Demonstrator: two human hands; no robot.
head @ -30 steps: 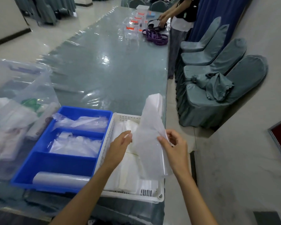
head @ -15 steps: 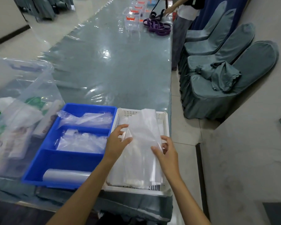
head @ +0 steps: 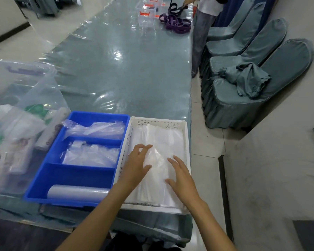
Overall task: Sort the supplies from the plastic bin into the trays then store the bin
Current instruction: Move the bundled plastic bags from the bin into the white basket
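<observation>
A white perforated tray (head: 159, 122) stands at the table's near right edge and holds a flat stack of clear plastic bags (head: 161, 142). My left hand (head: 137, 165) and my right hand (head: 181, 175) lie over the top bag with fingers spread, pressing it down. To the left stands a blue tray (head: 49, 180) with three compartments: clear bags in the two far ones, a grey roll (head: 78, 192) in the near one. Further left is the clear plastic bin (head: 22, 98) with white packets and green items inside.
The long table (head: 116, 69) is covered in shiny plastic film. Clear boxes (head: 147, 13) and purple straps (head: 176, 24) lie at its far end, where a person (head: 203, 24) stands. Covered chairs (head: 252, 78) line the right side along a narrow tiled aisle.
The clear bag that I held upright above the white tray has come down flat onto the stack. Both hands let go of its edges and now press on it.
</observation>
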